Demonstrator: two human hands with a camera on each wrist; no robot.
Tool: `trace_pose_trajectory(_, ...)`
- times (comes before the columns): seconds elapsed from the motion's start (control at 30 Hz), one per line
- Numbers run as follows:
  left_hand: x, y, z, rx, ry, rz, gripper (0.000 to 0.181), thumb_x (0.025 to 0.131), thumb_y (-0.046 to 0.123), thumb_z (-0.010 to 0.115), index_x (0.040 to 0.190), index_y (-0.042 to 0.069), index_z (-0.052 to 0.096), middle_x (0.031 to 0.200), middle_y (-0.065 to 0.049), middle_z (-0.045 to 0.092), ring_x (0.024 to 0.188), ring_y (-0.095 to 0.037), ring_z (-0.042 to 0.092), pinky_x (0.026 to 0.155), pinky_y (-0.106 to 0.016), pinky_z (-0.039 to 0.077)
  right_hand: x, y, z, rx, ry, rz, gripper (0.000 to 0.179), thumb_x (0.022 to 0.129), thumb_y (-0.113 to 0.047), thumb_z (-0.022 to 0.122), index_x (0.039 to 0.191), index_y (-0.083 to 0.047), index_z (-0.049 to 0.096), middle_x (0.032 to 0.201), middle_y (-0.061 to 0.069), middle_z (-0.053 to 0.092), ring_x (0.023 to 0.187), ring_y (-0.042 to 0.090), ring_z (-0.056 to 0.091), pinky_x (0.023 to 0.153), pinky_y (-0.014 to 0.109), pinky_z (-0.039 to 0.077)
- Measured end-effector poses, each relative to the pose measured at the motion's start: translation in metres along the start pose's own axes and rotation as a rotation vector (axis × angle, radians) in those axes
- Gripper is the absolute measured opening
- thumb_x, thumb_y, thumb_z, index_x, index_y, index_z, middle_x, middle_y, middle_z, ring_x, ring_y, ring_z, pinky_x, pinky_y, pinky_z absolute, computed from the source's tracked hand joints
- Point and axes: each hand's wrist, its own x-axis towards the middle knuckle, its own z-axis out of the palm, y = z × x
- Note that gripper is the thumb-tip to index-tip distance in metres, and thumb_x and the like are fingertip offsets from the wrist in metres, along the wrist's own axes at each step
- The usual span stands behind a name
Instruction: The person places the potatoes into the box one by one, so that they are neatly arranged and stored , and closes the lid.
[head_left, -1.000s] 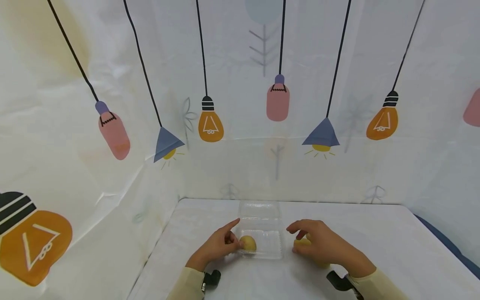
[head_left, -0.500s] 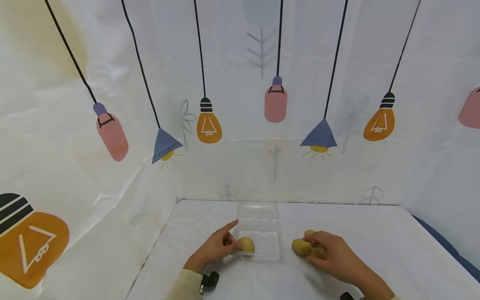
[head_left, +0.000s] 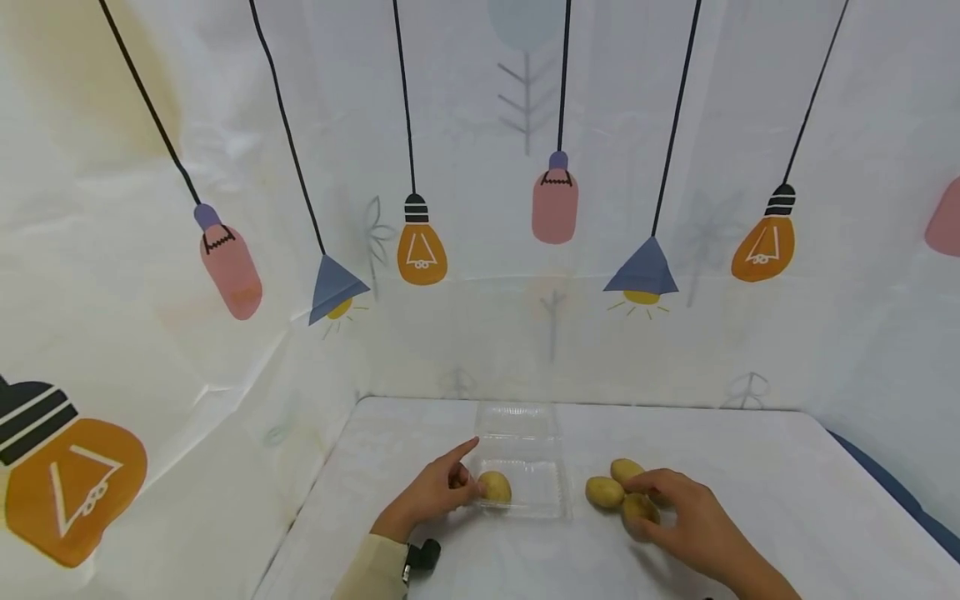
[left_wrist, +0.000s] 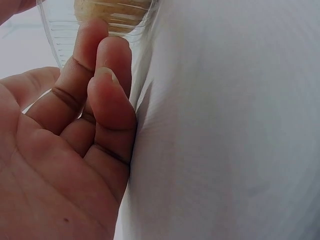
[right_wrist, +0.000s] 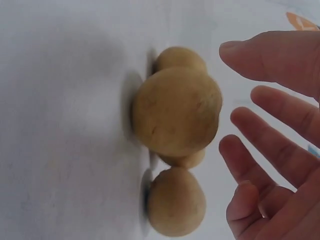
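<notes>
A clear plastic clamshell box (head_left: 536, 492) lies with its lid folded back, one potato (head_left: 495, 487) in its front left corner. My left hand (head_left: 435, 492) holds the box's left edge, index finger stretched along it and the other fingers bent; in the left wrist view the bent fingertips (left_wrist: 92, 32) meet the ribbed wall. Several more potatoes (head_left: 604, 492) cluster to the right of the box. My right hand (head_left: 686, 512) is beside them with thumb and fingers apart. A gap shows between it and the nearest potato (right_wrist: 175, 112) in the right wrist view.
White cloth covers the table (head_left: 435, 425). A white curtain (head_left: 465, 333) printed with hanging lamps rises behind it and on the left. Something dark blue (head_left: 900, 492) runs along the right side.
My right hand has moved right and toward me from over the potatoes, so more of them show. The left hand stays at the box, and the potato in it has not moved.
</notes>
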Motion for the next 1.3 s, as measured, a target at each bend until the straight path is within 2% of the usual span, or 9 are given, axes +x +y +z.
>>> trace_pose_trajectory(0.2, 0.000, -0.005, 0.004, 0.000, -0.002, -0.010, 0.084, 0.100, 0.039, 0.076, 0.166, 0.011, 0.034, 0.090, 0.002, 0.065, 0.076, -0.010, 0.059, 0.067, -0.025, 0.050, -0.005, 0.008, -0.002, 0.022, 0.017, -0.037, 0.049, 0.073, -0.022, 0.100, 0.115, -0.020, 0.075, 0.111, -0.010, 0.073, 0.091, 0.008, 0.068, 0.079, 0.034, 0.059)
trace_pose_trajectory(0.4, -0.001, -0.002, 0.003, 0.006, 0.008, 0.004, 0.084, 0.100, 0.038, 0.077, 0.166, 0.010, 0.034, 0.090, 0.001, 0.065, 0.076, -0.011, 0.058, 0.067, -0.025, 0.050, -0.002, 0.013, -0.001, 0.030, 0.016, -0.087, 0.052, 0.072, -0.018, 0.101, 0.116, -0.017, 0.074, 0.110, -0.009, 0.070, 0.089, 0.007, 0.065, 0.076, 0.033, 0.058)
trace_pose_trajectory(0.6, 0.003, 0.000, 0.001, 0.011, 0.007, 0.000, 0.085, 0.100, 0.039, 0.077, 0.166, 0.010, 0.033, 0.090, 0.002, 0.064, 0.076, -0.011, 0.058, 0.066, -0.026, 0.050, 0.000, 0.015, -0.002, 0.025, -0.006, -0.063, 0.053, 0.071, -0.017, 0.101, 0.117, -0.018, 0.074, 0.112, -0.009, 0.070, 0.091, 0.006, 0.066, 0.077, 0.033, 0.059)
trace_pose_trajectory(0.8, 0.004, -0.003, -0.001, 0.037, 0.006, -0.007, 0.086, 0.099, 0.041, 0.077, 0.167, 0.012, 0.033, 0.090, 0.003, 0.064, 0.075, -0.009, 0.058, 0.067, -0.025, 0.050, -0.001, 0.017, 0.003, 0.049, 0.011, -0.081, 0.052, 0.071, -0.014, 0.100, 0.116, -0.015, 0.075, 0.111, -0.009, 0.070, 0.090, 0.006, 0.066, 0.076, 0.032, 0.058)
trace_pose_trajectory(0.97, 0.002, -0.006, -0.001, 0.035, 0.005, 0.001, 0.085, 0.100, 0.039, 0.077, 0.167, 0.010, 0.033, 0.089, 0.003, 0.063, 0.074, -0.008, 0.057, 0.066, -0.025, 0.049, -0.003, 0.020, 0.007, 0.064, -0.002, -0.058, 0.052, 0.071, -0.013, 0.100, 0.116, -0.016, 0.075, 0.111, -0.011, 0.070, 0.090, 0.004, 0.066, 0.077, 0.031, 0.058)
trace_pose_trajectory(1.2, 0.001, -0.004, 0.001, 0.020, -0.008, 0.007, 0.084, 0.101, 0.036, 0.076, 0.167, 0.009, 0.032, 0.088, 0.002, 0.063, 0.074, -0.009, 0.056, 0.066, -0.025, 0.049, -0.005, 0.021, 0.006, 0.080, -0.001, -0.105, 0.051, 0.071, -0.017, 0.101, 0.114, -0.015, 0.074, 0.109, -0.010, 0.068, 0.087, 0.004, 0.064, 0.074, 0.030, 0.057)
trace_pose_trajectory(1.3, 0.002, -0.003, 0.002, 0.020, 0.001, 0.010, 0.083, 0.100, 0.036, 0.076, 0.166, 0.010, 0.033, 0.088, 0.002, 0.063, 0.073, -0.009, 0.056, 0.066, -0.025, 0.049, -0.006, 0.021, 0.005, 0.077, -0.003, -0.095, 0.049, 0.072, -0.020, 0.101, 0.114, -0.016, 0.074, 0.109, -0.010, 0.067, 0.087, 0.004, 0.064, 0.074, 0.029, 0.057)
